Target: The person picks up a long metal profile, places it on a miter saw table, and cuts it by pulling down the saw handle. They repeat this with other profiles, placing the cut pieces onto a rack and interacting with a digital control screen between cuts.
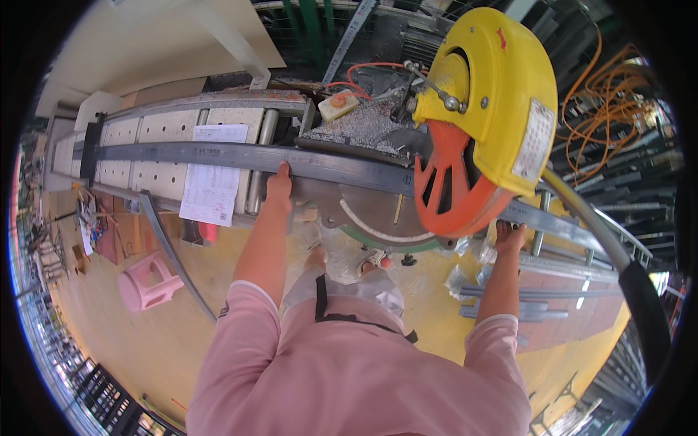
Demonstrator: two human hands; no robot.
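A long dark grey metal profile [334,166] lies from left to right across the saw table [367,211]. It passes beneath the orange lower guard [465,207] of a yellow cut-off saw [502,87], which hides part of it. My left hand [279,187] grips the profile's near edge left of the saw; its far fingers are partly hidden. On the other side of the guard, my right hand [510,237] holds the same profile from the near side, fingers curled at its edge. The saw's long lever with a black grip [646,312] slants down at the right.
Printed sheets [212,182] hang over the roller bench [156,174] on the left. Metal shavings [367,125] are heaped behind the saw table. A pink stool [149,282] stands on the floor, left. Cut profiles [523,311] lie at the right, below an orange hose coil [611,109].
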